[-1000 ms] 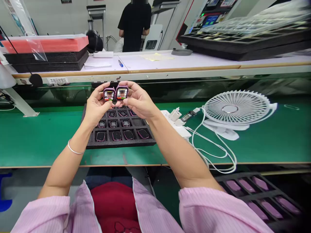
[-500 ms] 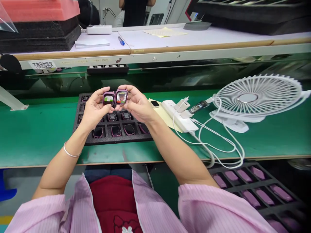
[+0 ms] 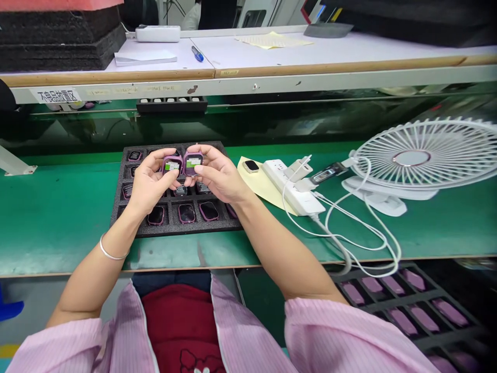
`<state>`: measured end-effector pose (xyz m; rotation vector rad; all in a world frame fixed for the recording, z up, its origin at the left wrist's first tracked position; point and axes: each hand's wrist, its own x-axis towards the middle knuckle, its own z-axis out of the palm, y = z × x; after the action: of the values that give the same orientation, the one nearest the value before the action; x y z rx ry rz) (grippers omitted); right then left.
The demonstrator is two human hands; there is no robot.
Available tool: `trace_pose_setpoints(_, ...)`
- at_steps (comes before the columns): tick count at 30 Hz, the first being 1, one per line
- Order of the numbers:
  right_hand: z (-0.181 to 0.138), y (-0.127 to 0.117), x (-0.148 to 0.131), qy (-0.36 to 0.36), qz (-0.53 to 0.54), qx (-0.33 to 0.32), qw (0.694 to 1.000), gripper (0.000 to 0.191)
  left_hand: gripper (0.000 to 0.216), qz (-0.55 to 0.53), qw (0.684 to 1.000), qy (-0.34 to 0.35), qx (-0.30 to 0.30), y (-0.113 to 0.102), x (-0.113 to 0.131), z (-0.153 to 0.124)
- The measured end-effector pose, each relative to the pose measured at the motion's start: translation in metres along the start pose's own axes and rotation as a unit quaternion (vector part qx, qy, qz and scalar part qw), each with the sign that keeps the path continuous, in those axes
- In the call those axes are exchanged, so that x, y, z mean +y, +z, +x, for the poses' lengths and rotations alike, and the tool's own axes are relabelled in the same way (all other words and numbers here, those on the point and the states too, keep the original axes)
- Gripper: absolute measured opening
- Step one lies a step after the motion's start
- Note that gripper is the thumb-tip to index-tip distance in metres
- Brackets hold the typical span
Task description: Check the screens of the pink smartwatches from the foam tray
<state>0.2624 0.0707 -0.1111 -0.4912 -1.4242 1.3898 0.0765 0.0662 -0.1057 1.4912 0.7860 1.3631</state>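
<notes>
Working over a green bench mat (image 3: 58,217), with a white round desk fan (image 3: 423,158) well right of the black foam compartment tray (image 3: 128,220) and a white power strip (image 3: 293,189) between. Gripping with the left hand (image 3: 147,184), fingers closed on a purple square smartwatch body (image 3: 172,165), just above the tray's middle rows. Gripping likewise with the right hand (image 3: 219,176), clamped on a second purple smartwatch body (image 3: 193,161), side by side with the first. Lowered since a second ago, from above the tray's far edge to close over it. Showing green and white bands on both lit screens now, not the earlier red-and-green picture.
</notes>
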Motion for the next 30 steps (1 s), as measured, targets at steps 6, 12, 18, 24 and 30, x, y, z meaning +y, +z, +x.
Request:
trace_pose_setpoints(6,-0.004,0.002,0.001,0.003,-0.015,0.007,1.000,0.043,0.054,0.005,1.000,0.004,-0.006,-0.001,-0.001,-0.004)
trace_pose_setpoints(12,-0.007,0.003,0.004,0.012,0.002,0.014,1.000,0.042,0.055,-0.004,0.999,-0.030,-0.019,-0.003,0.000,-0.009)
trace_pose_setpoints(18,-0.008,0.004,0.009,0.007,-0.031,0.037,0.999,0.039,0.051,-0.015,0.998,-0.056,-0.011,-0.001,-0.001,-0.011)
trace_pose_setpoints(24,-0.007,0.002,0.011,0.011,-0.021,0.036,0.999,0.046,0.055,-0.035,0.996,-0.081,-0.013,-0.002,-0.001,-0.012)
trace_pose_setpoints(30,-0.007,0.001,0.017,0.012,0.006,0.035,0.999,0.047,0.057,-0.051,0.993,-0.108,-0.006,-0.003,-0.003,-0.012)
